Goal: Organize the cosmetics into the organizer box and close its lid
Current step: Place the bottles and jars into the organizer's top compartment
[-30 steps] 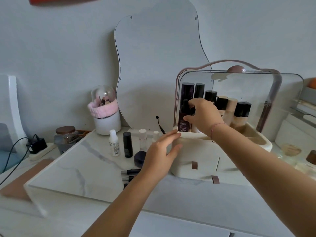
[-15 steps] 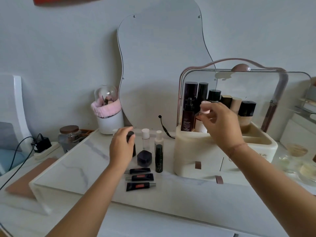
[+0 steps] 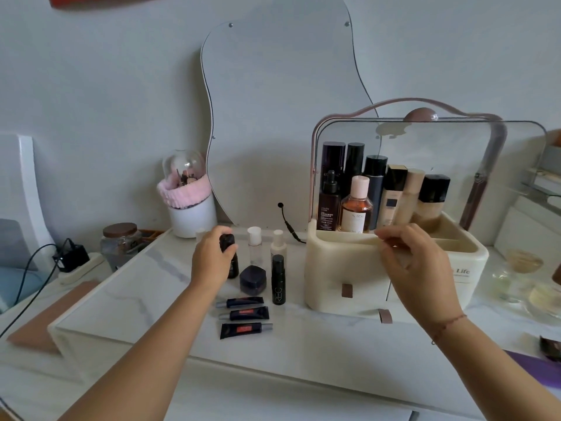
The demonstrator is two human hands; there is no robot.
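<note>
The cream organizer box [image 3: 334, 268] stands at the right with its clear lid [image 3: 440, 147] raised. Several tall bottles stand inside, among them a dark dropper bottle [image 3: 329, 202] and an amber bottle with a pink cap [image 3: 356, 208]. My right hand [image 3: 419, 268] hovers at the box's front rim, fingers loosely curled and holding nothing. My left hand [image 3: 209, 262] grips a small black bottle [image 3: 229, 247] standing on the table. Beside it are two white-capped bottles [image 3: 254, 247], a dark jar [image 3: 253, 279], a black spray tube [image 3: 278, 282] and three flat tubes [image 3: 244, 328].
A wavy mirror [image 3: 282, 117] leans on the wall behind. A white brush holder with a pink band [image 3: 188, 208] and a brown-lidded jar [image 3: 121, 244] stand at the back left, near a power strip [image 3: 73, 259]. Glass items [image 3: 525, 268] sit to the right of the box.
My right hand let go of the pink-capped bottle inside the box and dropped to the front rim. My left hand stayed on the small black bottle.
</note>
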